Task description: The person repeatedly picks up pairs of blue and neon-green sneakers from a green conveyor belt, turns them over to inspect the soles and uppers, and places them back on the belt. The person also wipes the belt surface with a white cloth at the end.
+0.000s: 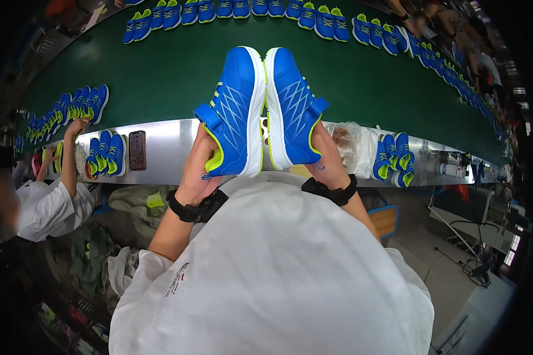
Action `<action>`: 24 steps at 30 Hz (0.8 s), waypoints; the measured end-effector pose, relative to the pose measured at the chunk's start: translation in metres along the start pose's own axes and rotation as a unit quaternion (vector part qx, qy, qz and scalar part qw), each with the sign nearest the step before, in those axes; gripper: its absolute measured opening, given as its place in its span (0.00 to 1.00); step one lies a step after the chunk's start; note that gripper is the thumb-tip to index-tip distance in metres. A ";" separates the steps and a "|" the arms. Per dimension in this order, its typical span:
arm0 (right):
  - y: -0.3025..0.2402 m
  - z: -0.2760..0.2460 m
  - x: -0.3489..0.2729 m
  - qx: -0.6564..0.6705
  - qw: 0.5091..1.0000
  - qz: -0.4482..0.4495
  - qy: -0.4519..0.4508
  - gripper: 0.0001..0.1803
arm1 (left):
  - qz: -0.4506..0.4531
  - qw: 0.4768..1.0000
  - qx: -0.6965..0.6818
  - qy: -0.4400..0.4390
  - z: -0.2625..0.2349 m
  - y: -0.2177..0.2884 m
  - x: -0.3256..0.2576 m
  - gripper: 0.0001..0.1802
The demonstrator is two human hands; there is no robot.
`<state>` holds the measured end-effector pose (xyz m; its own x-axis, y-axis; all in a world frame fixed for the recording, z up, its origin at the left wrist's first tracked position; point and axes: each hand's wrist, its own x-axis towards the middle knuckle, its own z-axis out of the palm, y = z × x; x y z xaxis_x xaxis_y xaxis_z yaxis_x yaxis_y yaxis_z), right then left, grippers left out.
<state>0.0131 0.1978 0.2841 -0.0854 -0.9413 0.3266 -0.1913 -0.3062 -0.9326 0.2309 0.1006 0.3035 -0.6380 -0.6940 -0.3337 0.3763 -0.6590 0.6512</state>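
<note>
A blue sneaker (234, 97) with a white sole and lime lining is held by my left hand (198, 168), whose fingers go inside the heel opening. My right hand (327, 157) grips the matching blue sneaker (291, 100) the same way, its fingers partly hidden by the shoe. Both shoes point away from me, soles facing each other and touching near the toes. Each has a strap across the top and pale crossed lines on its outer side. Black bands circle both my wrists.
Beyond lies a green belt (160, 71) with rows of blue sneakers (231, 8). On the metal ledge (175, 148) rest a phone (137, 149), sneakers (114, 155), a clear plastic bag (348, 142) and more sneakers (391, 155). At left a co-worker's arm (69, 157) reaches to the shoes.
</note>
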 end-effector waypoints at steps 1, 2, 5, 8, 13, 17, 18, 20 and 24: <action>0.004 0.000 -0.001 0.071 0.997 0.017 0.003 0.26 | 0.003 1.000 -0.001 0.002 0.004 0.001 0.000 0.32; 0.006 0.000 -0.001 0.088 0.996 0.022 0.000 0.28 | 0.006 1.000 -0.003 0.004 0.005 0.002 0.001 0.33; 0.008 -0.005 0.002 0.088 0.995 0.045 0.001 0.34 | 0.026 0.999 0.021 0.008 0.005 0.002 0.003 0.34; -0.012 -0.001 0.019 0.213 0.960 0.167 0.073 0.40 | 0.089 0.991 0.095 0.015 0.018 0.014 0.004 0.35; -0.007 0.004 0.029 -0.177 0.971 -0.027 0.158 0.40 | 0.384 0.835 0.393 0.029 0.007 0.019 0.011 0.38; -0.005 0.002 0.035 -0.311 0.936 -0.078 0.142 0.42 | 0.454 0.675 0.577 0.071 0.002 0.034 0.010 0.34; -0.006 0.003 0.035 -0.322 0.934 -0.074 0.135 0.43 | 0.444 0.658 0.602 0.084 0.002 0.034 0.008 0.35; -0.006 0.009 0.044 -0.322 0.937 -0.051 0.125 0.43 | 0.422 0.621 0.651 0.111 -0.001 0.036 0.006 0.36; 0.019 0.041 0.061 -0.279 0.956 0.049 0.076 0.45 | 0.291 0.719 0.594 0.215 -0.029 0.019 0.017 0.44</action>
<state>0.0447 0.1287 0.2801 -0.2618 -0.9173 0.3001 -0.6635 -0.0548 -0.7462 0.2469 0.0678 0.2904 -0.2412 -0.9458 0.2173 -0.5063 0.3137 0.8033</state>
